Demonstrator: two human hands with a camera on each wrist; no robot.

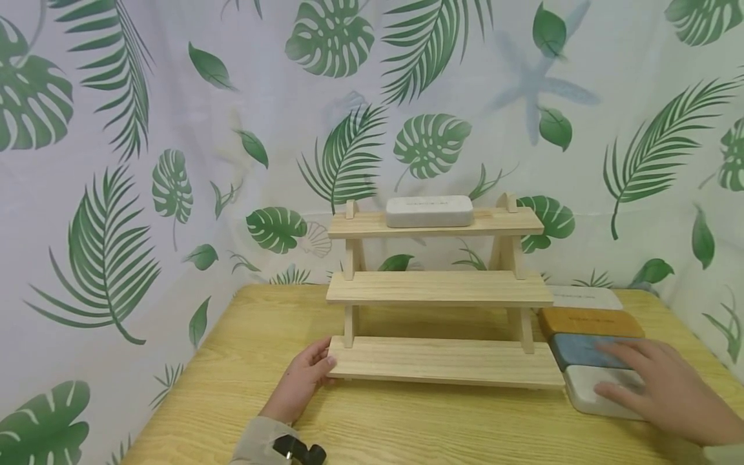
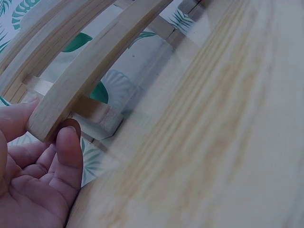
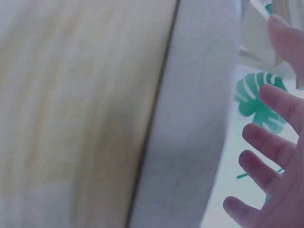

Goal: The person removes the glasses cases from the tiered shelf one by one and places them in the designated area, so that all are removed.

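A three-tier wooden display stand (image 1: pixel 442 358) stands on the table. My left hand (image 1: pixel 299 381) grips the left end of its lowest shelf; in the left wrist view thumb and fingers pinch the shelf end (image 2: pixel 61 104). At the stand's right lies a row of rounded rectangular cases: white at the back (image 1: pixel 584 298), then brown (image 1: pixel 593 321), blue (image 1: pixel 572 351) and a whitish one in front (image 1: pixel 593 397). Over the blue and front cases is my right hand (image 1: pixel 668 381), fingers spread. In the right wrist view those fingers are apart beside the whitish case (image 3: pixel 190 118), holding nothing.
On the top shelf sits another white case (image 1: pixel 430 212) with small lettering. A leaf-printed curtain (image 1: pixel 227 161) hangs behind and along the sides of the wood-grain table (image 1: pixel 232 361). A black strap (image 1: pixel 299 449) circles the left sleeve.
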